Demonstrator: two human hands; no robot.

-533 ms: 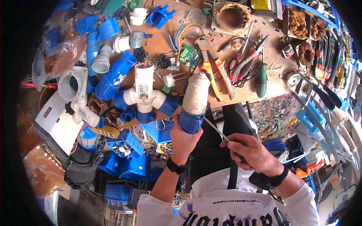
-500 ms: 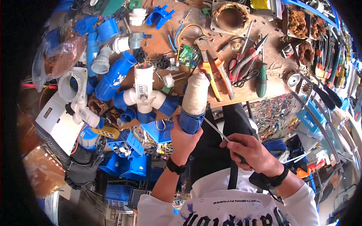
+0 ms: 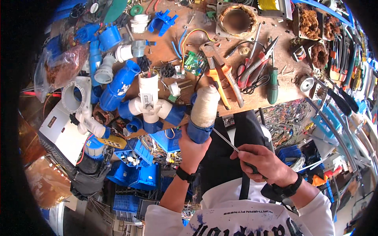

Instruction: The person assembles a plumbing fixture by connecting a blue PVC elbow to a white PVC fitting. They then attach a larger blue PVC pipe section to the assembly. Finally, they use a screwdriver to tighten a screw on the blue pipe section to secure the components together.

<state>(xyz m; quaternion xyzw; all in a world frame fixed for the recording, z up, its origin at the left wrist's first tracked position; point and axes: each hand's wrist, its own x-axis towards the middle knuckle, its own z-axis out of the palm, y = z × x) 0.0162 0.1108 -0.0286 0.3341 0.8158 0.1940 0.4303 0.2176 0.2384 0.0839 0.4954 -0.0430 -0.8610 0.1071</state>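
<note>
My left hand [image 3: 192,151] is closed round the blue lower collar of a cylindrical part [image 3: 204,110], whose rounded upper body is off-white. The part stands nearly upright by the bench's front edge. In my right hand [image 3: 264,163] is a screwdriver [image 3: 226,140], its thin metal shaft slanting up and left. The shaft's tip meets the side of the blue collar; whether it enters a slot I cannot tell. My fingers hide most of its dark handle. Close by on the left lies a white branched pipe fitting [image 3: 149,88] with blue ends.
On the wooden bench [image 3: 252,103] lie orange-handled cutters [image 3: 223,78], red-handled pliers [image 3: 256,65], a green screwdriver [image 3: 272,84] and a circuit board [image 3: 195,63]. Blue plastic housings [image 3: 120,86] crowd the left. Blue bins [image 3: 144,176] and tangled wires [image 3: 285,122] lie below the bench.
The cylindrical part and my left hand sit slightly lower in the picture. My right hand and the screwdriver have barely shifted, with the shaft still at the collar.
</note>
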